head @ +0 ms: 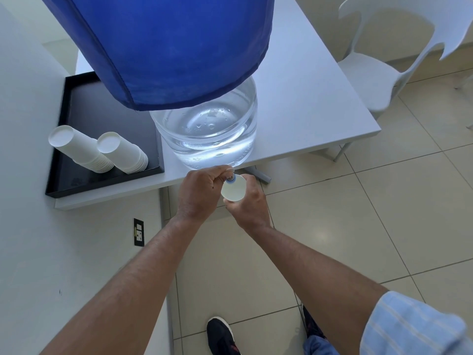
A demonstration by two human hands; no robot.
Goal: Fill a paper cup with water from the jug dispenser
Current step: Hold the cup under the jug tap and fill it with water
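Right hand [245, 203] is wrapped around the cup [233, 189], holding it from below and from the side. I can see into the cup from above. Its open mouth faces up, so it stands straight up and down. I cannot tell how much water is in it.

My left hand [198, 190] is just beside the cup, on its left. Its fingers [220, 172] are closed on the tap [230, 178], a small blue and white part at the far edge of the cup's mouth. I cannot tell if water is coming out.

What matters most is this: the tap sits over the far rim of the cup, not over the middle. I think the cup should stay right under the tap, or water may run down the outside. Both hands are close together, and each has its own job, so I would not swap them.

A bit farther is the table [307, 111]. The jug [204, 134] stands on it at the near edge, clear at the bottom with water inside. A blue cover [158, 47] hides its top part.

To the left of the jug is a black tray [76, 124] with two stacks of cups [99, 152] turned upside down. Far off to the right is a white chair [378, 73].
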